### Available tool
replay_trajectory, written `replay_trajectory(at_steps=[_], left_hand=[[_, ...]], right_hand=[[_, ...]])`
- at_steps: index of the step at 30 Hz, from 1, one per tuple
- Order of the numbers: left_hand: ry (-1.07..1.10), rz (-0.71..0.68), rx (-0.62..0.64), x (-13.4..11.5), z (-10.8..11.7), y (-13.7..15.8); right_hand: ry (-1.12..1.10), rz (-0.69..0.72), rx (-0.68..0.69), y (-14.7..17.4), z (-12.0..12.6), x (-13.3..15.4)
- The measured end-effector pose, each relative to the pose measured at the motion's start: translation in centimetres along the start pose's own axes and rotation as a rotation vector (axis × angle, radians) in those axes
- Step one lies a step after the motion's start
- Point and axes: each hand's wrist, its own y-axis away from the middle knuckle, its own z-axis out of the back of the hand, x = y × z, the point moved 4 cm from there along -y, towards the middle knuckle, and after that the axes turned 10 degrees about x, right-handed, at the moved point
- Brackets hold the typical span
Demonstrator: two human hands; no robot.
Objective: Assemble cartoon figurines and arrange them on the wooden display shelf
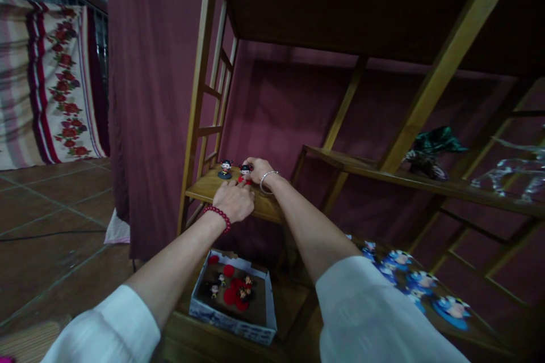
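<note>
A small black-haired figurine point(246, 171) with a red base stands upright on the wooden shelf point(204, 187), between my two hands. My right hand point(258, 169), with a silver bangle on its wrist, is closed around its right side. From the front, my left hand point(234, 200) reaches to the red base, its fingers bent and closed on it; their tips are partly hidden. Just to the left, a second figurine point(225, 168) on a dark base stands untouched. Below the shelf, a shallow cardboard box point(267, 309) holds several more figurines and red round pieces.
Several blue-and-white figurines point(421, 281) stand on a lower shelf at the right. A green ornament point(434, 147) and a clear glass-like animal figure point(513, 173) occupy a higher shelf. Wooden uprights point(196, 96) frame the left end, beside a purple curtain point(153, 96).
</note>
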Motion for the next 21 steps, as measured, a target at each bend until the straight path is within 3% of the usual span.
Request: replay_trajectory(at_steps=[7, 21], left_hand=[[0.033, 0.029, 0.043, 0.1, 0.04, 0.0], [0.058, 0.046, 0.056, -0.07, 0.36, 0.1]], right_hand=[[-0.063, 0.016, -0.011, -0.07, -0.42, -0.8], [0.058, -0.049, 0.019, 0.13, -0.02, -0.32]])
